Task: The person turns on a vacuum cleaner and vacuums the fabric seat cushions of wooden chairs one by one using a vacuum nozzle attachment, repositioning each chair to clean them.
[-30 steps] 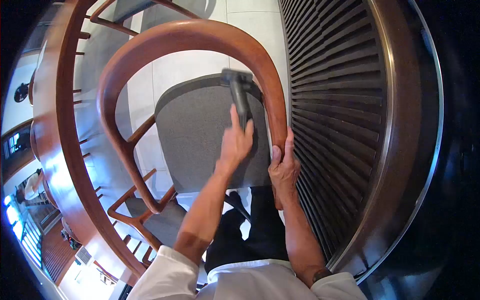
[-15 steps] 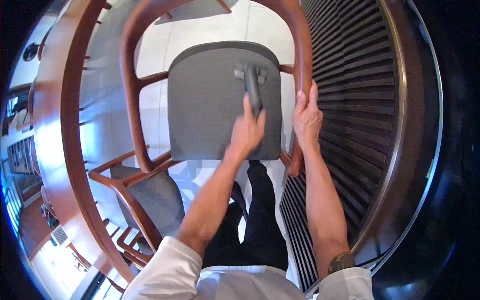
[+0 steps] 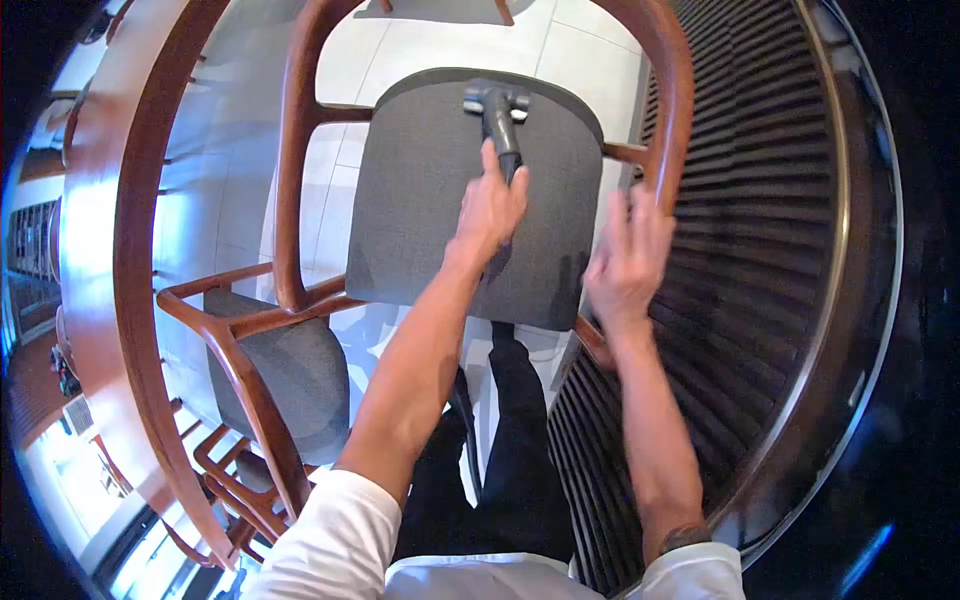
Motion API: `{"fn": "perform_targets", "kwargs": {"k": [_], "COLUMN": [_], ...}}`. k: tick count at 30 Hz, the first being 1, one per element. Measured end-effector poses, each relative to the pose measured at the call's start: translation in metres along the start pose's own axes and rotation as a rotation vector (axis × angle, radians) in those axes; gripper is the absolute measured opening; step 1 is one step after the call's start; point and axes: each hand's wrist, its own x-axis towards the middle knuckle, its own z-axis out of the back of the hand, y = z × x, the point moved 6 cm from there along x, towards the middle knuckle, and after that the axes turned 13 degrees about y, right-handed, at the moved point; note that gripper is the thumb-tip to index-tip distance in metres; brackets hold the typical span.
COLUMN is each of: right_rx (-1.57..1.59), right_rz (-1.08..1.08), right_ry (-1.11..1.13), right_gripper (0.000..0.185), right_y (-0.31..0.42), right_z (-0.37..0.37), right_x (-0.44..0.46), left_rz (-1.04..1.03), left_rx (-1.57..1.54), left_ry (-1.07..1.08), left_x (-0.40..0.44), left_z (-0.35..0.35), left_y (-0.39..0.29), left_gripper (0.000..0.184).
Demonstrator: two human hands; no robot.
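My left hand is closed around the dark handle of a vacuum cleaner nozzle, its index finger stretched along the tube. The nozzle's wide grey head lies on the far part of a dark grey chair seat. From under that hand a dark tube runs back toward me, and a black hose shows between my legs. My right hand, a little blurred, is open with its fingers stretched out beside the chair's curved wooden armrest. Whether it touches the wood I cannot tell.
A long wooden table runs along the left. Another chair with a grey seat stands close on the left, with more chairs beyond. A dark slatted panel with a metal edge borders the right side.
The right hand has let go of the armrest and opened its fingers. The nozzle has moved toward the seat's far edge. The chair sits farther right in view.
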Motion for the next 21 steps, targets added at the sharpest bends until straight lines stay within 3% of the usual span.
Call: {"fn": "perform_targets", "kwargs": {"k": [2,5,7,9,11,13,17,19,21], "right_rx": [0.396,0.384,0.271,0.144,0.141,0.134,0.128,0.131,0.117], "right_rz": [0.031,-0.321,-0.384,-0.447,-0.449,-0.428,-0.419,-0.387,-0.459], "right_ry": [0.135,0.417,0.443,0.494,0.492,0.507,0.561,0.601,0.526], "right_gripper": [0.064,0.058,0.059,0.060,0.063,0.063,0.061,0.060,0.059], "right_y": [0.023,0.025,0.029,0.030,0.032,0.031,0.055,0.069,0.071], "right_z": [-0.058,-0.158,-0.196,-0.220,-0.217,-0.217,-0.219,-0.223,-0.231], "right_x": [-0.013,0.002,0.021,0.027,0.023,0.025,0.031,0.031,0.039], "left_rz": [0.027,0.142,0.154,0.356,0.352,0.140,0.108,0.084,0.213], "left_rx": [-0.024,-0.006,0.040,-0.086,-0.135,-0.136,-0.140,-0.089,-0.166], "left_ry": [0.083,0.183,0.194,0.320,0.290,0.142,0.033,0.031,0.140], "left_x": [0.011,-0.106,-0.208,-0.269,-0.239,-0.162,-0.010,-0.002,-0.084], "left_z": [0.004,0.001,-0.002,0.004,0.012,0.018,0.045,0.051,0.042], "left_y": [0.003,0.053,0.094,0.110,0.095,0.078,0.055,0.061,0.080], "left_gripper": [0.075,0.082,0.086,0.086,0.086,0.087,0.079,0.076,0.081]}}
